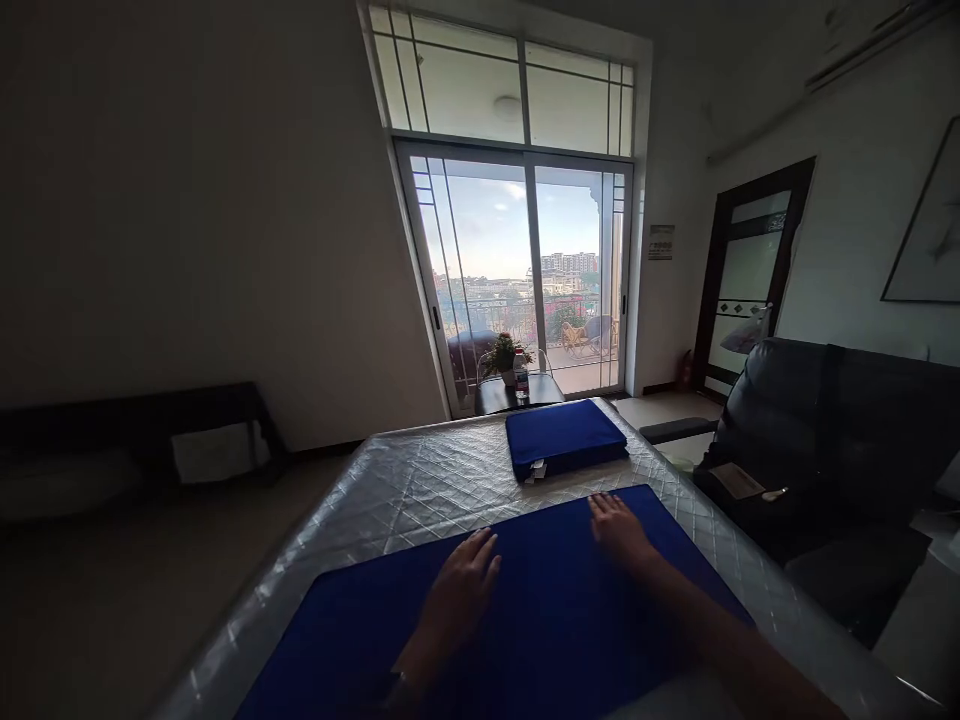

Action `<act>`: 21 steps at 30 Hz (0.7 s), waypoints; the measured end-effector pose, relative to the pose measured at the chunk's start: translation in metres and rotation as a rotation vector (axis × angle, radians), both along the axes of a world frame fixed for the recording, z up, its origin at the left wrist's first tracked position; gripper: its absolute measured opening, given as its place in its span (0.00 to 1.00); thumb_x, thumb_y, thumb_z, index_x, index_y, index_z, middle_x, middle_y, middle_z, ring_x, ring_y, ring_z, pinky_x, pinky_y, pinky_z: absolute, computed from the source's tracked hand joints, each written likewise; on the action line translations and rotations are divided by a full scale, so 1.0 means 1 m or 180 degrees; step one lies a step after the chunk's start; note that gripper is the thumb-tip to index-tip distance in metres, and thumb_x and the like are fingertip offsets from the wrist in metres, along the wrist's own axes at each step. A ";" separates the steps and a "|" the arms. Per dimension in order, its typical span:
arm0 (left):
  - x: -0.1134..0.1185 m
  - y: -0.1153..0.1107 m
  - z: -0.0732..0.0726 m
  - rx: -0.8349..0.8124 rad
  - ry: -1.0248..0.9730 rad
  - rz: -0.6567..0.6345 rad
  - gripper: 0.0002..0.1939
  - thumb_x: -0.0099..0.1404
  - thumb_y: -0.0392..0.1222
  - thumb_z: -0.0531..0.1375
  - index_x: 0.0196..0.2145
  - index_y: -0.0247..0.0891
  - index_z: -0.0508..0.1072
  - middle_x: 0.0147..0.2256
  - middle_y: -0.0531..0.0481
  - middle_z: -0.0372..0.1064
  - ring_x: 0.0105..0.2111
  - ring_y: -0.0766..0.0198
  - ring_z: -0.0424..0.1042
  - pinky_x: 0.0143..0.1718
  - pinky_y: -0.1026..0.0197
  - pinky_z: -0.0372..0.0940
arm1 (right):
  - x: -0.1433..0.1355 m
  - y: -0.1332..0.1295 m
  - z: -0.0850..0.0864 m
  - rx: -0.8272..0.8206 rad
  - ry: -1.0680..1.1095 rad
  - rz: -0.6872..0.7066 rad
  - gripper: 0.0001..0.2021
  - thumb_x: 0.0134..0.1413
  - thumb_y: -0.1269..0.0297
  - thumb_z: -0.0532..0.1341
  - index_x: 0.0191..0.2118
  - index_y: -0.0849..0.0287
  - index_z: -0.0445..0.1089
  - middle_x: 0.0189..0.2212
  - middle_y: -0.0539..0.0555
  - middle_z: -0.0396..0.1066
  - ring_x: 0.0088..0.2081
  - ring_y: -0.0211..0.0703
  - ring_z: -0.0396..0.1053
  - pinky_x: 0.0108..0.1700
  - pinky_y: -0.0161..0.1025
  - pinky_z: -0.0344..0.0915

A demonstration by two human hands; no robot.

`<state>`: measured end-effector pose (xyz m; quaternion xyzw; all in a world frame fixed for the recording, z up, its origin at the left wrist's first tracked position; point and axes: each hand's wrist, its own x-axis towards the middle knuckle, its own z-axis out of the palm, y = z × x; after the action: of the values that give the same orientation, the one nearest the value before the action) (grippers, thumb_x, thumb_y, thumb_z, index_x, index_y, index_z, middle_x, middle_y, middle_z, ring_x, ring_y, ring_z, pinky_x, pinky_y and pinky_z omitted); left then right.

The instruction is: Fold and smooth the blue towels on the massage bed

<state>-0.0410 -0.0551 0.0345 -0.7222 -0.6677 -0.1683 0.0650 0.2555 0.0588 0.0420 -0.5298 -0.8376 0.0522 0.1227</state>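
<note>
A sliding glass door (537, 260) fills the far wall, letting in daylight. In front of it is a silvery quilted mattress (420, 490), and a black armchair (862, 430) stands beside it on the right. A dark blue fabric panel (544, 595) lies spread over the near part of the mattress. Just beyond its far edge, on the mattress, rests a folded blue fabric bundle (566, 432). Past the mattress stands a potted plant (504, 355). The left hand (457, 585) rests palm down on the panel, its grip relaxed and the fingers extended towards the far edge. The right hand (619, 528) lies likewise, grip uncurled, fingertips by that edge, near the bundle. A labelled plastic bottle (520, 378) stands beside the plant; white tags (537, 469) show on the bundle.
</note>
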 end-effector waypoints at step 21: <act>-0.152 -0.025 -0.025 -0.1353 0.1718 0.1160 0.33 0.71 0.34 0.50 0.71 0.51 0.61 0.74 0.46 0.50 0.73 0.53 0.51 0.70 0.46 0.56 | 0.017 0.012 -0.019 -0.0287 0.0205 -0.0246 0.33 0.71 0.51 0.42 0.75 0.57 0.56 0.77 0.56 0.50 0.77 0.46 0.46 0.77 0.47 0.44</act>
<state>-0.1931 -0.0799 0.0096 -0.6074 -0.7640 0.1842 0.1162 0.2724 0.0704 0.0227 -0.5648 -0.8089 0.1021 0.1275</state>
